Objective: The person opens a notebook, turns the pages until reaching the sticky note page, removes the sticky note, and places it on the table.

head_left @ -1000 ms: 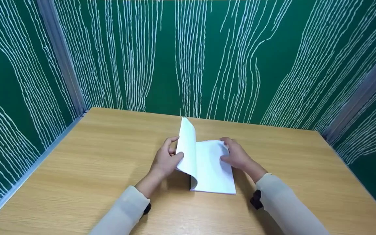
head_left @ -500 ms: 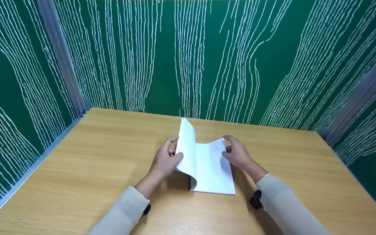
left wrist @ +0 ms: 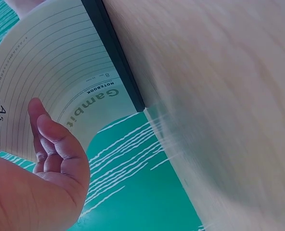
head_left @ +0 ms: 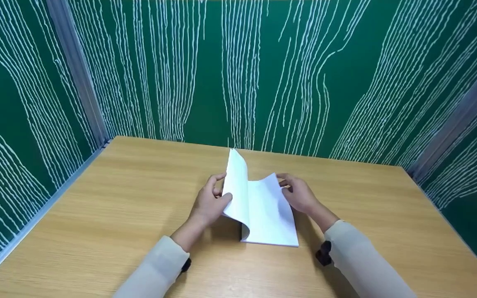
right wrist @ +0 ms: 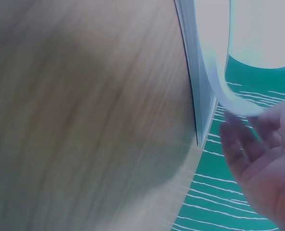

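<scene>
An open notebook [head_left: 269, 223] with white pages lies on the wooden table. My left hand [head_left: 210, 203] holds its turned-up cover and leaves [head_left: 236, 186] nearly upright, thumb on the page side and fingers behind. In the left wrist view the cover [left wrist: 92, 94] shows printed lines, the word "Gambit" and a black spine [left wrist: 118, 57]. At the notebook's right edge, my right hand [head_left: 300, 196] pinches a lifted page [head_left: 272, 182], which curls up at its far corner. The right wrist view shows that curled page [right wrist: 236, 103] between thumb and fingers, above the remaining stack [right wrist: 195, 77].
The wooden table [head_left: 110, 207] extends around the notebook on all sides. Green panels [head_left: 205, 82] with white wavy lines stand behind and beside it, with grey posts [head_left: 79, 74] at the corners. Dark devices [head_left: 324, 252] sit under the sleeves at the wrists.
My right hand has lifted a page at its far right corner and bent it up and leftward; earlier the page lay flat. My left hand keeps its hold, almost unmoved.
</scene>
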`<state>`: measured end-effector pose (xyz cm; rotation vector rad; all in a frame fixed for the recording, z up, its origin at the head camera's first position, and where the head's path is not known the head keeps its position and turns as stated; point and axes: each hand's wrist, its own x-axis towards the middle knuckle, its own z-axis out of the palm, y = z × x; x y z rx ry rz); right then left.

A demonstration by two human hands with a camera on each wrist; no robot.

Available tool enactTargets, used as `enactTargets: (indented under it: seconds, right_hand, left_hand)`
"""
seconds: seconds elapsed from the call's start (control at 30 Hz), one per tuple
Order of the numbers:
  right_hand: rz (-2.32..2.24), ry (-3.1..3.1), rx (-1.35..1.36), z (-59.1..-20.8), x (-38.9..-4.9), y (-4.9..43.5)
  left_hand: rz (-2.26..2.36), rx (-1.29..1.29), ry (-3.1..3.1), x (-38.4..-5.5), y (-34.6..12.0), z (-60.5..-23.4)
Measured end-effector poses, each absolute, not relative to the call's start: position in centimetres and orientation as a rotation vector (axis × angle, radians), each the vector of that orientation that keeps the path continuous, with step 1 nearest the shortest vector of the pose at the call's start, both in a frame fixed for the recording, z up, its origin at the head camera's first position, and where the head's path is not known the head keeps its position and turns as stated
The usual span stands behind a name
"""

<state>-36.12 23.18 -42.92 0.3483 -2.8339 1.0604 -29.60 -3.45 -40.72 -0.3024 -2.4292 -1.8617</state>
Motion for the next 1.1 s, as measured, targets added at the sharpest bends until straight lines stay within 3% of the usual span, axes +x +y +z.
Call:
enactTargets:
  seconds: [0.73,1.1]
  right_hand:
    - [1.231,-2.948,0.545,-42.3,-34.8,22.4]
    - [1.154,-3.014,0.788,-41.9,-34.1,20.8]
  left_hand:
    - [-1.911,-0.328,-2.438,-29.6,-3.6,-40.3]
    - [-1.865,-0.317,-2.449,-27.0,-3.6,-37.5]
